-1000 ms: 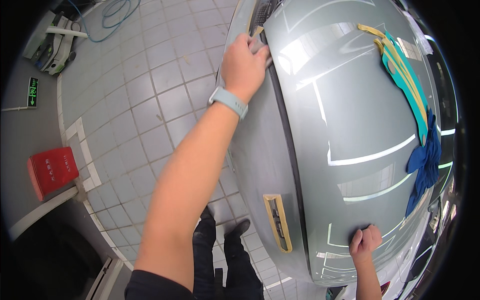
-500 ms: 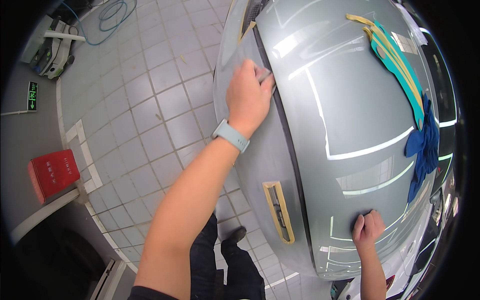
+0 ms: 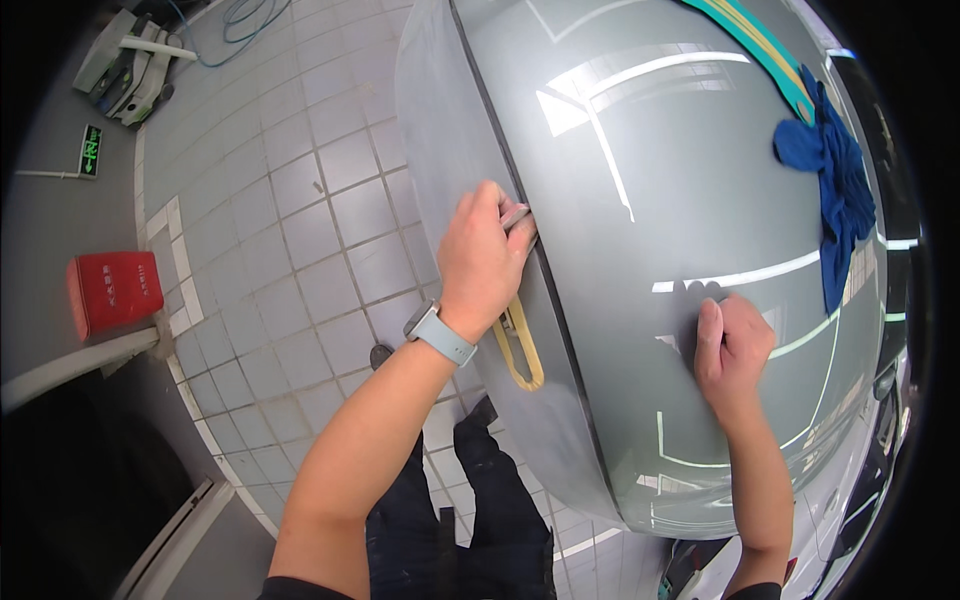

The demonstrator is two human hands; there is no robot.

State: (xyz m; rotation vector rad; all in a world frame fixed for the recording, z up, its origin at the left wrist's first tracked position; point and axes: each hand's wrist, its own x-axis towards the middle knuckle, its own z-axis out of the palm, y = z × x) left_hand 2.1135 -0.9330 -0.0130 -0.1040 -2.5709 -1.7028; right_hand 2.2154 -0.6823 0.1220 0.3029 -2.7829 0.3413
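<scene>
My left hand [image 3: 484, 262], a watch [image 3: 438, 333] on its wrist, pinches a small thin grey pad [image 3: 514, 215] at the dark gap between two car panels. Its fingers lie along the edge of the matte grey panel [image 3: 432, 120], partly over a slot framed with yellow masking tape [image 3: 530, 378]. Further right, my right hand [image 3: 735, 350] is curled into a fist and leans on the glossy grey-green panel [image 3: 620, 400]. Nothing shows in that fist, though its underside is hidden.
A blue glove or cloth [image 3: 835, 180] and a teal strip with yellow bands [image 3: 765, 50] lie on the glossy panel's far right. Left, beyond the tiled floor [image 3: 300, 250], are a red box [image 3: 115, 292], a wheeled machine [image 3: 130, 80] and a hose [image 3: 250, 25].
My left hand has slid nearer along the panel gap, now reaching the taped slot. My right fist stays at about the same spot on the panel, while the whole view has shifted.
</scene>
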